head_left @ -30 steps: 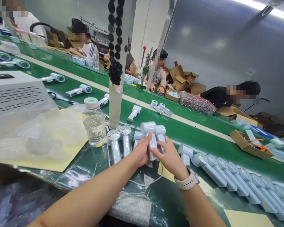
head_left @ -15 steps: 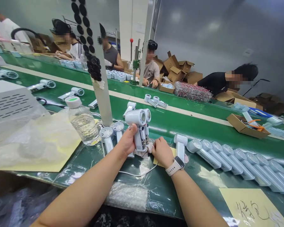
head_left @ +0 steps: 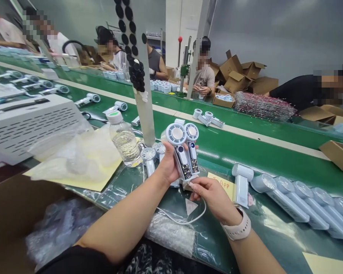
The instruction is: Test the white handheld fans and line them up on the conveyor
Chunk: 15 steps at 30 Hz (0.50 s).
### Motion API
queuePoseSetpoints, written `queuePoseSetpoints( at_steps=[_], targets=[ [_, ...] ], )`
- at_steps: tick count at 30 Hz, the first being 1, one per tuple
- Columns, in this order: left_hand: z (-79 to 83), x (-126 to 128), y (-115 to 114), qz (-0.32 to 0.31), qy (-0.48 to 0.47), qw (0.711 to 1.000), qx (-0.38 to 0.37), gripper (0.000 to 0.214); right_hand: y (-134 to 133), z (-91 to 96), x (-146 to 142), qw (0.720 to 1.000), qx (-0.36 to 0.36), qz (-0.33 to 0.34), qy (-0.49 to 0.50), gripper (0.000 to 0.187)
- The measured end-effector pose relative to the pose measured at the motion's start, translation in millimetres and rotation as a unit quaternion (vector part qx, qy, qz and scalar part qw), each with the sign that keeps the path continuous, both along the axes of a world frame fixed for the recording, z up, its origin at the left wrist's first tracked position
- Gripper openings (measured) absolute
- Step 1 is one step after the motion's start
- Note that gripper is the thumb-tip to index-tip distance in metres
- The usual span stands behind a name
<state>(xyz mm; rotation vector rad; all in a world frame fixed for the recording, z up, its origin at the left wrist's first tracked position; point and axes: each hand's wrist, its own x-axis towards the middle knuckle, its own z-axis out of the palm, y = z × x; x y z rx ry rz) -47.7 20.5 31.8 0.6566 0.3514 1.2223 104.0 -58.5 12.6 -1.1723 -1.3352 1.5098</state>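
- Green conveyor bench (head_left: 263, 160) stretches across the room ahead of both hands, with a cream strip along its far side and a second green belt beyond.
- Far ahead of the hands, a seated person in a grey T-shirt (head_left: 201, 78) works across the belts, with cardboard boxes (head_left: 237, 72) heaped to that person's right in the picture. Further right, a person in a black shirt (head_left: 297, 87) leans over.
- Left of the left hand lie a white vented machine casing (head_left: 31, 129) and a clear plastic sheet (head_left: 74, 163) on yellow paper. Nearer the hand stands a plastic water bottle (head_left: 124, 142).
- Below the left hand, a cardboard box (head_left: 14, 217) holds clear plastic bags.
- Right of the right hand, pale blue handheld fans (head_left: 291, 201) lie in a neat row, with one white fan (head_left: 241, 186) standing upright just before them.
- The left hand (head_left: 171, 165) is closed around two handheld fans (head_left: 183, 150), which stand tilted with their round heads up and dark circuit panels facing the person.
- The right hand (head_left: 214, 198) is beside the foot of those fans, its fingers pinched together; whatever they grip is too small to tell. A white strap watch (head_left: 237, 228) circles that wrist.
- A thin white cable (head_left: 185, 222) loops on the bench just below the right hand.
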Motion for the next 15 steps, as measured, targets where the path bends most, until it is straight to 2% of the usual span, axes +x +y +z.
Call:
queuePoseSetpoints(
  at_steps=[3, 6, 12, 15],
  targets=[
    [1.2, 1.5, -0.7, 0.015, 0.009, 1.000, 0.004, 0.074, -5.0, -1.4, -12.7, 0.998, 0.022, -0.036, 0.054, 0.041],
    [1.9, 1.2, -0.7, 0.022, 0.006, 1.000, 0.007, 0.073, -9.9, -3.3, -20.1, 0.994, 0.029, -0.037, 0.099, 0.047],
    [-1.2, 5.4, -4.2, 0.051, 0.018, 0.998, 0.017, 0.073, -16.7, -8.3, -39.2, 0.982, 0.050, -0.095, 0.155, 0.047],
    [-2.9, 7.7, -6.1, 0.080, 0.023, 0.996, 0.027, 0.072, -16.5, -8.9, -42.5, 0.982, 0.049, -0.097, 0.155, 0.049]
  ],
)
